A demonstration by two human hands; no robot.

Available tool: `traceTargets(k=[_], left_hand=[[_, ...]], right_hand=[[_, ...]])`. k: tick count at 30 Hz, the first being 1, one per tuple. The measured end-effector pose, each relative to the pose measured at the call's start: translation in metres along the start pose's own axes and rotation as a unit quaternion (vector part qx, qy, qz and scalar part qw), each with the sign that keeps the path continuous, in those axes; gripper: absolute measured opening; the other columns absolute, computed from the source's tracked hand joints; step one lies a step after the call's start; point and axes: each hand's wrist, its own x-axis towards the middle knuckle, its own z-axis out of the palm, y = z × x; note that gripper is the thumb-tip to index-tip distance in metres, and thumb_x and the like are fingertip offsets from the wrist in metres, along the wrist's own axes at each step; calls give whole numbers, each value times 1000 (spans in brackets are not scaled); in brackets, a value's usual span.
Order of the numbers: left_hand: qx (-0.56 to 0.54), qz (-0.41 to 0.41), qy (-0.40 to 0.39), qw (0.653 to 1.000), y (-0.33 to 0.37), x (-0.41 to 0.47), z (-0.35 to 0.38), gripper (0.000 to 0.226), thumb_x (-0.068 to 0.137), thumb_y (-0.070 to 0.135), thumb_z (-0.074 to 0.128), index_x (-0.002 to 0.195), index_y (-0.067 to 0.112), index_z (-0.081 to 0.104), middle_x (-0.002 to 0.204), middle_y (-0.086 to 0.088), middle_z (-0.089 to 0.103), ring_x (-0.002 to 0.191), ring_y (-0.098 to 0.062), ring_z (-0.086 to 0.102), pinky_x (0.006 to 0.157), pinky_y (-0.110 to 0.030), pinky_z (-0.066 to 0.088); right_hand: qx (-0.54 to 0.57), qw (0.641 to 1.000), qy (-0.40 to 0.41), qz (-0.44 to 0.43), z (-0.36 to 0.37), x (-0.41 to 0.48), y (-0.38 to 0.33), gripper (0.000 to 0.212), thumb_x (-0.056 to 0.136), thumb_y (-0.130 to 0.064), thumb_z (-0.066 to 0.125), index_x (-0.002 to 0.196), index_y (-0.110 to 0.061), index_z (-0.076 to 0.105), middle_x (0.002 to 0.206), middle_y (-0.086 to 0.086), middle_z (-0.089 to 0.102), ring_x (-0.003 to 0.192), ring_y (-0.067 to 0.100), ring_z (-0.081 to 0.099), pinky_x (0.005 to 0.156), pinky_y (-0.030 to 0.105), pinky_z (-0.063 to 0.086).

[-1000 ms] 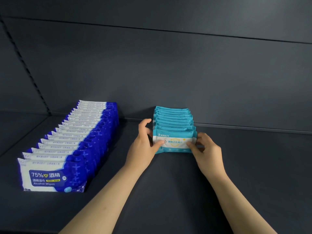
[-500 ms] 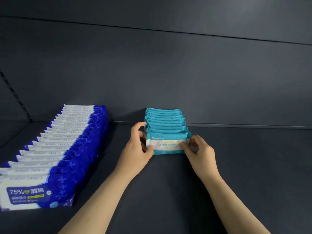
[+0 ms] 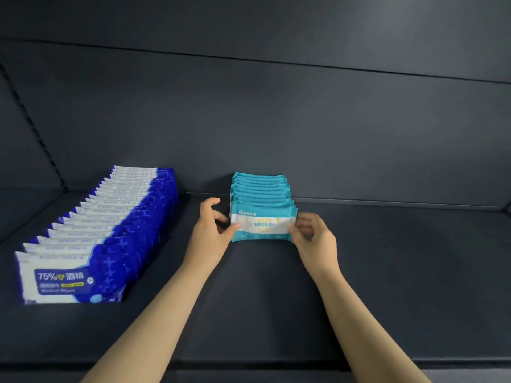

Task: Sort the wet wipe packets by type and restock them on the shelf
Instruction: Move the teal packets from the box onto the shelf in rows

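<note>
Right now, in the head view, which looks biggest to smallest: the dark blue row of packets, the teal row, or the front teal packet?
1. Dark blue row, largest, though its front end sits nearer the camera.
2. Teal row, clearly smaller.
3. Front teal packet, just one piece of that row.

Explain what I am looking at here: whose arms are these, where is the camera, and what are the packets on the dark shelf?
No machine here: a person works with bare hands. All pictures come from one wide-angle camera worn on their head, looking forward and down, so both forearms reach in from the bottom. The dark surface is a shelf. On it stand two rows of wet wipe packets, sorted by type: a long blue-and-white row at the left and a shorter teal row in the middle. The left hand and the right hand each pinch one end of the front teal packet, which stands upright.
</note>
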Motion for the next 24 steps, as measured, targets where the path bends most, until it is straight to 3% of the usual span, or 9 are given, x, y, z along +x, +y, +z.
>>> traceTargets(k=[4,8,11,15,20,24], left_hand=[[-26,-32,33,999,7,-24,-9,49,88,24,72,131,19,49,115,3,61,86,-1,59,68,-8,39],[-63,-29,50,996,34,-68,-8,38,93,22,65,129,22,53,126,6,59,107,-9,59,76,-8,38],[-106,-36,13,994,61,-113,3,40,96,28,60,135,27,51,138,12,52,124,-6,49,94,-17,38],[-169,-35,-53,984,101,-185,27,47,97,36,57,142,32,45,142,21,47,130,1,43,106,-23,33],[-298,-71,-109,946,131,-273,60,35,98,29,57,132,34,55,129,19,61,120,-1,56,103,-32,47],[-287,-101,-188,934,124,-331,81,27,98,33,56,124,41,57,126,20,63,116,0,59,102,-34,49]], right_hand=[[121,991,-6,49,-22,-24,-7,31,96,-30,64,125,-23,62,117,-16,65,112,-1,60,90,13,46],[206,975,-27,74,-68,-65,-9,34,99,-33,59,133,-26,59,128,-19,60,116,-9,53,108,26,42],[223,971,-16,80,-114,-99,-1,33,100,-34,56,133,-29,59,133,-18,59,121,-5,52,114,34,39],[241,967,22,81,-182,-152,12,31,102,-35,50,132,-31,58,136,-14,57,129,6,51,111,34,41],[262,953,89,123,-242,-225,48,30,100,-35,54,129,-31,58,128,-11,62,119,6,58,101,29,47],[254,939,128,193,-261,-293,92,30,100,-34,54,130,-29,58,129,-7,62,122,12,57,102,30,45]])
